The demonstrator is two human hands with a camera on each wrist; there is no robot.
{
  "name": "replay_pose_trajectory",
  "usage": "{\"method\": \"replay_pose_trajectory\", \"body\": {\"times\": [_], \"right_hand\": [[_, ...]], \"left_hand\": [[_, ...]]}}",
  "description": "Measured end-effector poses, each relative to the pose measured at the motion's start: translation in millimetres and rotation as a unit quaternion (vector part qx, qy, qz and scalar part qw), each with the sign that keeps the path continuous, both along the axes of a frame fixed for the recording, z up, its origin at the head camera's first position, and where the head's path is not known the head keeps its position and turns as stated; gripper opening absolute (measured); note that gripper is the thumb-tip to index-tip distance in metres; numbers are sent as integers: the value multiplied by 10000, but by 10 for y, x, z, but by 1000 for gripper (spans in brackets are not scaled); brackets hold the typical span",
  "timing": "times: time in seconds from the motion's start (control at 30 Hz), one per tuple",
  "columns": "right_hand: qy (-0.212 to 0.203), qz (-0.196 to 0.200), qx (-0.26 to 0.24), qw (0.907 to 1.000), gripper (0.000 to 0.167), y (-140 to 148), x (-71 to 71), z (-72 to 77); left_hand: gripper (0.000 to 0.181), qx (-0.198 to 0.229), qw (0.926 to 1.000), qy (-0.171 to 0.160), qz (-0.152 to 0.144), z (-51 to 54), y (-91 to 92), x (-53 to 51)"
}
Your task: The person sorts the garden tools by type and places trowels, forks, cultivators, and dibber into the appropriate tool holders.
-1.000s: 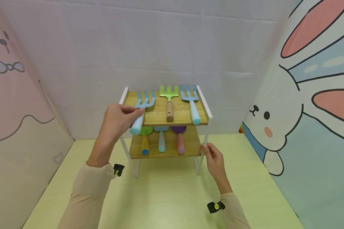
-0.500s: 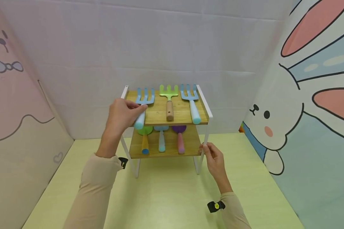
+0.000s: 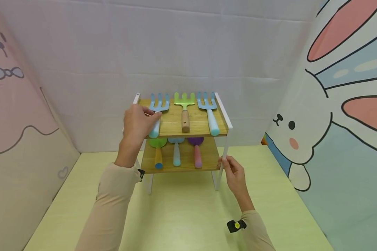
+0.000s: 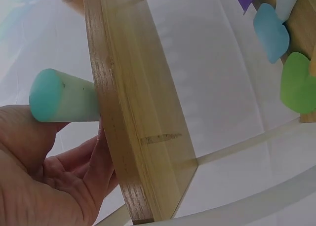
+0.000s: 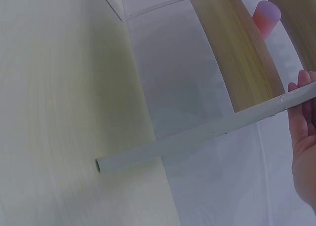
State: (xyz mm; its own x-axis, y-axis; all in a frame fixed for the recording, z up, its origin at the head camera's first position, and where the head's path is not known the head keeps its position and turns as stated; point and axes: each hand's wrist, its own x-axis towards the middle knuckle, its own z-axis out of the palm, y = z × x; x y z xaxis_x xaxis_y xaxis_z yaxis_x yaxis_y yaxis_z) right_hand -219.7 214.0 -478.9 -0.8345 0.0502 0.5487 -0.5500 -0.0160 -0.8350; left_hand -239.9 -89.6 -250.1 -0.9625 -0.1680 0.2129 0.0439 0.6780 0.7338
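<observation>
My left hand (image 3: pixel 135 120) pinches the pale handle of a light-blue hand fork (image 3: pixel 160 104), lying at the left of the upper board of a two-tier shelf (image 3: pixel 172 134). In the left wrist view, the teal end of its handle (image 4: pixel 64 95) juts past the board's edge. A green hand fork (image 3: pixel 184 101) with a wooden handle lies in the middle, and another light-blue hand fork (image 3: pixel 212 122) on the right. My right hand (image 3: pixel 237 176) grips the white front right leg (image 5: pixel 197 130) of the shelf, level with the lower board.
On the lower board lie a green-headed tool (image 3: pixel 158 155) with a yellow handle, a blue tool (image 3: pixel 176 155) and a purple one (image 3: pixel 197 157) with a pink handle. The shelf stands on a pale green table (image 3: pixel 179 219). Cartoon-printed walls (image 3: pixel 348 167) flank it, with a white cloth (image 3: pixel 176 45) behind.
My left hand has moved farther away and slightly right, sliding the left blue hand fork back on the upper board. The fork now lies straighter. My right hand stays on the leg.
</observation>
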Motion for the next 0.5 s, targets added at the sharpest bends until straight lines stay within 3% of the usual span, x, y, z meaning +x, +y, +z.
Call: {"method": "replay_pose_trajectory", "body": {"times": [0.2,0.5], "right_hand": [[-54,-20,71,10000,19,-8,8,7],[-17,8,4,10000,18,-7,3,11]], "left_hand": [[29,-34,9997,251,63,-35,29,-36],[29,45,9996,262,6,-52,55,-65]]}}
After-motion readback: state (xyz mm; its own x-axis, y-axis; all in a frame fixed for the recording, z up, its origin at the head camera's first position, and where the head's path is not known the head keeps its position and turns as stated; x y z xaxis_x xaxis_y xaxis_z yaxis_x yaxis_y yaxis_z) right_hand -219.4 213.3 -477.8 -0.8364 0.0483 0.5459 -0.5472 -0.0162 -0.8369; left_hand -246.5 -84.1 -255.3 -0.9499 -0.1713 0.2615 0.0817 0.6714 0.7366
